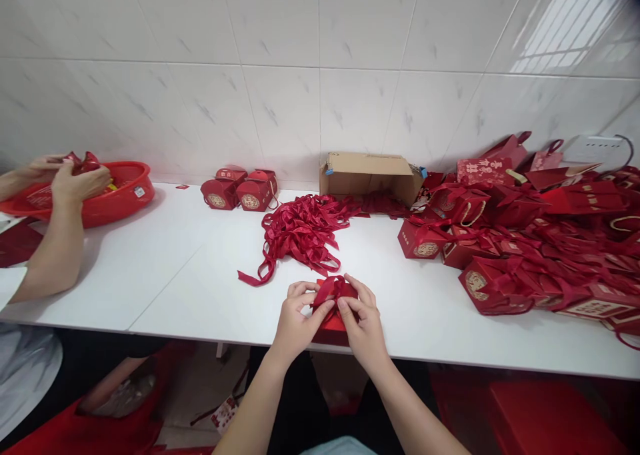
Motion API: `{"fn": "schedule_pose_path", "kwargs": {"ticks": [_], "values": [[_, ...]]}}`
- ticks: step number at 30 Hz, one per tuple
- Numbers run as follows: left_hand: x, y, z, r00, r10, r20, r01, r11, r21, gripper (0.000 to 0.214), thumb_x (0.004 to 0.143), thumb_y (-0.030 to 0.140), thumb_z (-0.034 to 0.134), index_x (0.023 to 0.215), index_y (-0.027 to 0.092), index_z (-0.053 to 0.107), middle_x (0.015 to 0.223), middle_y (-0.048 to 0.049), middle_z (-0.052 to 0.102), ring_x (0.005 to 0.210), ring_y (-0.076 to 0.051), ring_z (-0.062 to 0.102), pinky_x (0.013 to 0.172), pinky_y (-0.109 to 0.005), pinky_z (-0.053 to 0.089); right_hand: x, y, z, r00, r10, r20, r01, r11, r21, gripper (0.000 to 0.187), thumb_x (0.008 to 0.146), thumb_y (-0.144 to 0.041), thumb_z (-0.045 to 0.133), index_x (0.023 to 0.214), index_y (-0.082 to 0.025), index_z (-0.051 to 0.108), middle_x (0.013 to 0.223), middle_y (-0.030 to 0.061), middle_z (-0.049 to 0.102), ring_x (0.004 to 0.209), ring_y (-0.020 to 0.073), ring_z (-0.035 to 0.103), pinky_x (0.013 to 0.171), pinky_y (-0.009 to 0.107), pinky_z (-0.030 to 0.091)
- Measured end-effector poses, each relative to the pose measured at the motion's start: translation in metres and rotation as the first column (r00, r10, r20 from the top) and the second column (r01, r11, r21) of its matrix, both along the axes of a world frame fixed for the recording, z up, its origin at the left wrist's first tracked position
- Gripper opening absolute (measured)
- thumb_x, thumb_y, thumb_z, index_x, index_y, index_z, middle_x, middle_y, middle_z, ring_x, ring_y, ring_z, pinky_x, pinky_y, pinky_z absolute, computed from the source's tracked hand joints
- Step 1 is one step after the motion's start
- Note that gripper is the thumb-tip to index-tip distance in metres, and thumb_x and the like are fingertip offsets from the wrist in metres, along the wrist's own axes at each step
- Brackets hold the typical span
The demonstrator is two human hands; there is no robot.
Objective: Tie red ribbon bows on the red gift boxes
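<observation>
Close to the table's front edge stands a small red gift box (330,334). Over its top, a dark red ribbon (331,287) forms loops. My left hand (300,315) pinches the ribbon between thumb and fingers from the left side. From the right, my right hand (361,312) does the same, its thumb almost meeting the left thumb at the middle of the bow. Fingers of both hands partly hide the box. Just beyond them lies a heap of loose red ribbons (300,232).
Two red gift boxes (220,190) stand near the wall. An open cardboard box (370,165) lies behind the ribbons. Many ribboned boxes (480,285) pile up on the right. At the left, a co-worker's hands (83,185) hold something red over a red basin (123,205).
</observation>
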State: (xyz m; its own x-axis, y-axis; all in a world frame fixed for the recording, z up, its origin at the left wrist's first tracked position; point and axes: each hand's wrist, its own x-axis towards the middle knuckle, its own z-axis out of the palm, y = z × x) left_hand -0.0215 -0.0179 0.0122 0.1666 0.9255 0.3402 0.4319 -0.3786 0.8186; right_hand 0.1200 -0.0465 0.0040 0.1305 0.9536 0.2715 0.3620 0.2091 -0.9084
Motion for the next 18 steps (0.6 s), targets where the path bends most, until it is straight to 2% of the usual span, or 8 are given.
{"fn": "schedule_pose_path", "kwargs": {"ticks": [3,6,9,10,12,15,18], "values": [[-0.003,0.002,0.003,0.999,-0.053,0.015,0.053,0.998,-0.040,0.015,0.081,0.031,0.062,0.086,0.023,0.073,0.088,-0.0057,0.067,0.098,-0.022,0.054,0.088,-0.037,0.046,0.006,0.000,0.003,1.000,-0.017,0.014,0.018,1.000,-0.011,0.028,0.089,-0.035,0.045,0.076,-0.023,0.067,0.121,0.0088,0.060,0.120,0.0261,0.046,0.100,0.051,0.031],[-0.007,0.003,0.007,0.995,-0.103,0.002,0.103,0.993,-0.054,0.017,0.082,0.029,0.060,0.094,0.024,0.071,0.092,-0.0054,0.066,0.099,-0.021,0.054,0.089,-0.036,0.046,0.016,0.008,0.010,1.000,-0.015,-0.016,0.015,1.000,0.010,0.016,0.084,-0.032,0.053,0.093,-0.022,0.061,0.111,0.0086,0.064,0.107,0.0240,0.055,0.096,0.048,0.037],[-0.011,0.002,0.012,0.986,-0.162,-0.042,0.160,0.985,-0.059,0.019,0.084,0.026,0.057,0.098,0.024,0.069,0.098,-0.0059,0.062,0.099,-0.020,0.056,0.088,-0.034,0.048,0.022,0.021,0.020,0.992,0.124,-0.010,-0.123,0.992,0.038,0.038,0.075,-0.021,0.058,0.112,-0.023,0.051,0.108,0.0061,0.065,0.100,0.0215,0.060,0.093,0.043,0.041],[-0.012,0.002,0.014,0.982,-0.179,-0.058,0.176,0.983,-0.058,0.019,0.084,0.026,0.056,0.098,0.024,0.068,0.098,-0.0059,0.061,0.098,-0.019,0.056,0.087,-0.033,0.048,0.023,0.025,0.023,0.986,0.167,-0.008,-0.166,0.985,0.048,0.040,0.073,-0.018,0.057,0.112,-0.023,0.051,0.103,0.0047,0.067,0.096,0.0207,0.061,0.091,0.041,0.042],[-0.013,0.002,0.015,0.979,-0.189,-0.082,0.186,0.982,-0.045,0.016,0.085,0.026,0.055,0.094,0.023,0.067,0.095,-0.0056,0.059,0.093,-0.018,0.057,0.083,-0.032,0.049,0.023,0.030,0.028,0.983,0.180,-0.028,-0.178,0.981,0.071,0.032,0.073,-0.016,0.054,0.104,-0.022,0.056,0.092,0.0031,0.068,0.088,0.0194,0.063,0.085,0.037,0.045],[-0.013,0.002,0.014,0.982,-0.165,-0.092,0.165,0.986,-0.011,0.012,0.085,0.025,0.054,0.089,0.022,0.066,0.089,-0.0050,0.058,0.090,-0.018,0.057,0.082,-0.033,0.048,0.025,0.031,0.028,0.991,0.087,-0.100,-0.079,0.994,0.078,0.015,0.079,-0.023,0.050,0.086,-0.019,0.063,0.083,0.0039,0.068,0.079,0.0186,0.063,0.076,0.032,0.047],[-0.011,0.003,0.012,0.983,-0.159,-0.088,0.160,0.987,0.001,0.014,0.087,0.026,0.052,0.093,0.022,0.064,0.091,-0.0053,0.059,0.092,-0.018,0.055,0.085,-0.034,0.047,0.035,0.021,0.023,0.982,0.002,-0.187,0.003,1.000,0.025,0.024,0.085,-0.034,0.049,0.081,-0.018,0.066,0.079,0.0050,0.069,0.078,0.0189,0.062,0.074,0.031,0.047]]}}
